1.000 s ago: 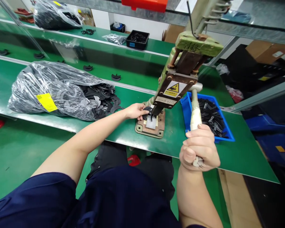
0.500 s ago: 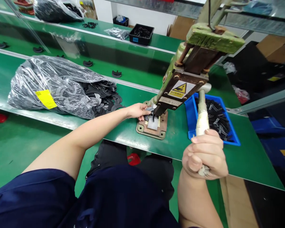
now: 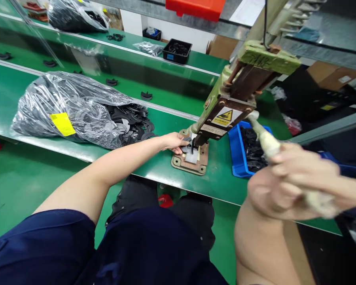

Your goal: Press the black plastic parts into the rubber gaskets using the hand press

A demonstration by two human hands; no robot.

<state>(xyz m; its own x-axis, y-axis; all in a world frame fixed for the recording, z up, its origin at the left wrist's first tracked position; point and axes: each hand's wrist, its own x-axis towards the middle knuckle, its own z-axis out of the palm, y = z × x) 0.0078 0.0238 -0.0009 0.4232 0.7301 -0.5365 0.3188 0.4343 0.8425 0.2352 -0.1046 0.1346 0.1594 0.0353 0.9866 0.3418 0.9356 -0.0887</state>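
gripping the press lever in our right hand, fist wrapped shut round its pale taped handle, we see it blurred and swung out toward 4 o'clock; half a second ago it stood nearly upright. our left hand pinches a small black curved part on the base plate under the green hand press, as before. at 9 o'clock of the press lies a plastic bag spilling black parts, at 3 o'clock a blue bin.
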